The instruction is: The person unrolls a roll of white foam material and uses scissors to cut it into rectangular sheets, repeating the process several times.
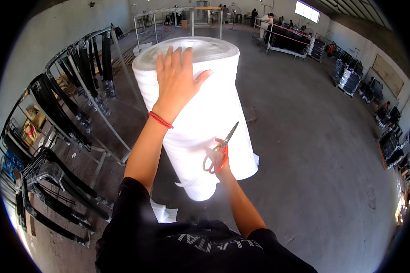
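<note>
A tall roll of white sheet material stands upright on the floor before me, its wound layers showing at the top end. My left hand rests flat on the roll's upper side, fingers spread and tips at the top rim; a red beaded bracelet circles that wrist. In front of the roll, lower down, my right hand grips a pair of scissors by the red handles. The blades point up and to the right. A loose edge of the sheet sticks out near the roll's bottom left.
Metal racks hung with dark, partly wrapped curved parts stand along the left. White scraps lie on the floor near my body. Frames and a railed cart are farther back, with people nearby. Wrapped stacks line the right wall.
</note>
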Available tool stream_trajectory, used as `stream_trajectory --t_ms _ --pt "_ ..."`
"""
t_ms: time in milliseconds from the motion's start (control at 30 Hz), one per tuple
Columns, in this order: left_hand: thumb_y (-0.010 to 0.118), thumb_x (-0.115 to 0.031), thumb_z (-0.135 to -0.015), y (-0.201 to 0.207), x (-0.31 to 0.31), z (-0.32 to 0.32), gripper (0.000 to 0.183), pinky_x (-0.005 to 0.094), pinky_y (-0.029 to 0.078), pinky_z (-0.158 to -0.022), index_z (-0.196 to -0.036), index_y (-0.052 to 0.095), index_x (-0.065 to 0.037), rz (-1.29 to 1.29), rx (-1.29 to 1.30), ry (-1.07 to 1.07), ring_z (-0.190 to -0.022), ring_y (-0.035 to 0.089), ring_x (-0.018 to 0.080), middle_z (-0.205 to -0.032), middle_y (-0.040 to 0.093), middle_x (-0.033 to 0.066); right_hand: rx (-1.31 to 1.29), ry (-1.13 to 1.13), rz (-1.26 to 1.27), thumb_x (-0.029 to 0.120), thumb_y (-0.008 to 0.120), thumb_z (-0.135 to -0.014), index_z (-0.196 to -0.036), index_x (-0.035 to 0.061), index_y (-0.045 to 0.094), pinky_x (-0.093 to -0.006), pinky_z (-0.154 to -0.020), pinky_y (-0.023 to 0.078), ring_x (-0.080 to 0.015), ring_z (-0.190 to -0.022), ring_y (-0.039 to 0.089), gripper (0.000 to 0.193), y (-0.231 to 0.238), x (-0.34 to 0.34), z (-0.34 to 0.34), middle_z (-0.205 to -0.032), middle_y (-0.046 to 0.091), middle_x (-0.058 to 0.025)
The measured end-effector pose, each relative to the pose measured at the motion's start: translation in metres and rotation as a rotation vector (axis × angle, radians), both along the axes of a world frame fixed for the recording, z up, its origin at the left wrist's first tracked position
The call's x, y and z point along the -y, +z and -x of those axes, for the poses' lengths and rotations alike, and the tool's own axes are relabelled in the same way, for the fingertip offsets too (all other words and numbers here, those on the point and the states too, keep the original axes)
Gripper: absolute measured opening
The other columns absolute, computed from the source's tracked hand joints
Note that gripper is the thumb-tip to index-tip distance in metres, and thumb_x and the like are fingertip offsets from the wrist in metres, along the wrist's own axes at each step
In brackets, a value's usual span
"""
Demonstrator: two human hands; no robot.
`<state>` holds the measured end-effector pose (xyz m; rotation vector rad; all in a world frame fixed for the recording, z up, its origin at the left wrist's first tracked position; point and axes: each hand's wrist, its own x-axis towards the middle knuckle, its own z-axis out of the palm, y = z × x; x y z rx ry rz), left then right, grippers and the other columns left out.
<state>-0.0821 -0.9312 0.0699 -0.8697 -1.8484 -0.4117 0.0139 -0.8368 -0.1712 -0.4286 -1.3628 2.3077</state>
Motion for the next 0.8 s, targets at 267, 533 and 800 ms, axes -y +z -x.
stream_trajectory --t_ms 267,533,800 --pt "0.066 -0.038 -0.068 -0.003 -0.063 0.001 0.052 0.0480 0.024 -0.097 -0.103 0.054 -0.001 -0.042 -0.071 -0.048 -0.102 0.045 0.0260 -0.102 0.051 0.0106 0.234 -0.420 -0.508 0.018 0.070 -0.072 -0.103 -0.0025 0.042 -0.0332 -0.067 0.044 -0.0247 -0.069 0.055 0.046 -0.027 -0.035 0.034 -0.082 0.053 -0.0145" --pt "0.069 -0.028 -0.065 -0.011 -0.107 0.005 0.046 0.0374 0.029 -0.082 -0.103 0.054 -0.005 -0.155 -0.019 0.029 -0.092 0.043 0.0214 -0.099 0.047 0.0070 0.274 -0.420 -0.740 0.010 0.056 -0.073 -0.097 -0.0044 0.047 -0.0357 -0.062 0.044 -0.0292 -0.071 0.058 0.030 -0.024 -0.047 0.047 -0.080 0.058 -0.0189" --pt "0.068 -0.029 -0.061 -0.004 -0.107 0.018 0.031 0.0320 0.029 -0.073 -0.081 0.058 -0.008 -0.211 -0.173 -0.161 -0.078 0.044 0.0180 -0.080 0.049 0.0020 -0.081 -0.215 0.014 0.001 0.050 -0.070 -0.064 0.0025 0.052 -0.0248 -0.050 0.039 -0.0126 -0.055 0.050 0.007 0.008 -0.218 0.003 -0.058 0.048 -0.0018"
